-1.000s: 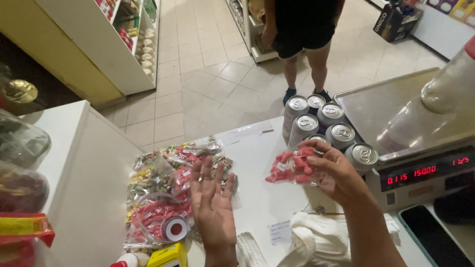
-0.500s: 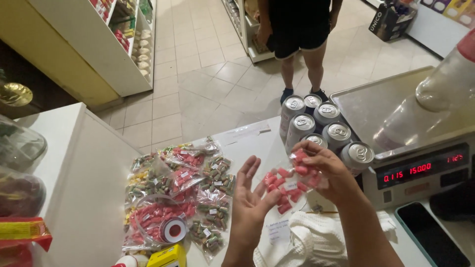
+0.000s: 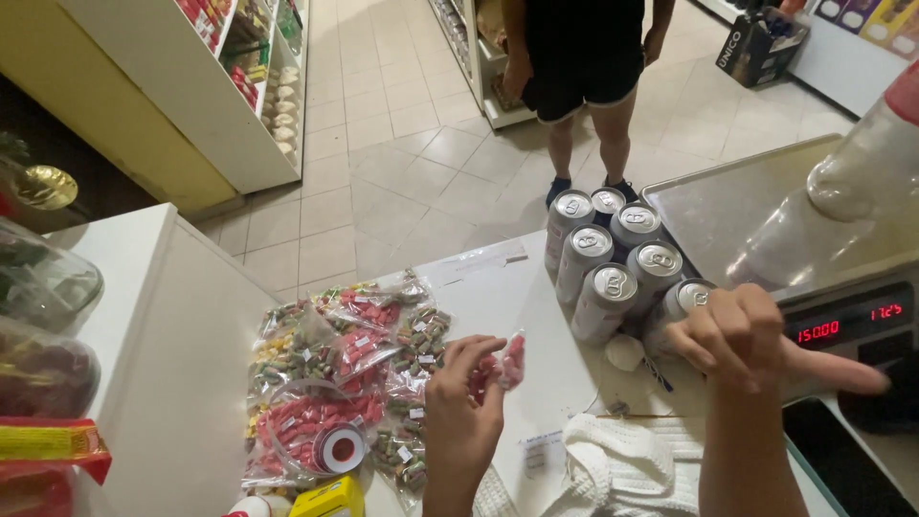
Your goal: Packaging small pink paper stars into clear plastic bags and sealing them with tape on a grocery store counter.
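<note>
My left hand [image 3: 464, 407] holds a small clear bag of red candies [image 3: 509, 362] over the white counter [image 3: 498, 297]. Just to its left lies a spread of several similar candy bags [image 3: 335, 373]. My right hand [image 3: 742, 337] is curled with the index finger stretched out to the right, its tip at the front panel of the digital scale [image 3: 842, 325] with red digits. It holds nothing. A cluster of several silver drink cans [image 3: 617, 258] stands between the two hands, beside the scale.
A roll of tape [image 3: 339, 447] lies on the candy bags, a yellow box [image 3: 327, 498] at the counter's near edge. A white knitted cloth [image 3: 622, 469] lies near me. A person in black shorts [image 3: 584, 57] stands beyond the counter. Clear tubs [image 3: 38, 335] sit left.
The bag of red candies passed from my right hand to my left. My right hand moved right, to the scale, with its finger out.
</note>
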